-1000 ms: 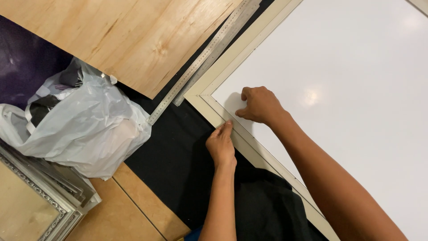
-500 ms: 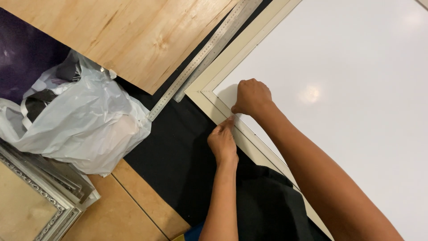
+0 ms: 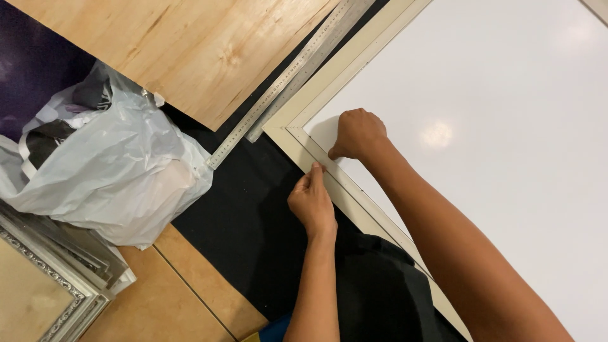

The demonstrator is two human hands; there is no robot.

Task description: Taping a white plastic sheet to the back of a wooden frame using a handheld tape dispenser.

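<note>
Down at the near corner of a cream picture frame [image 3: 297, 136], both hands work its lower rail.

The left hand [image 3: 311, 204] is curled, its thumb and fingertips pressed to the outer edge of the rail just below the corner; whether it pinches anything small there cannot be told. The right hand [image 3: 356, 134] is clenched into a loose fist and rests on the glossy white panel [image 3: 494, 126] inside the frame, knuckles touching the inner lip of the same rail, just across from the left hand. The frame lies flat, partly on a black cloth [image 3: 253, 221]. A long steel ruler [image 3: 278, 95] lies just beside the frame's upper rail, along the edge of a pale wooden board [image 3: 177, 50]. A crumpled white plastic bag [image 3: 107, 171] sits to the left, its edge touching the ruler's end, with ornate silver frames [image 3: 57, 285] stacked at the lower left.
</note>
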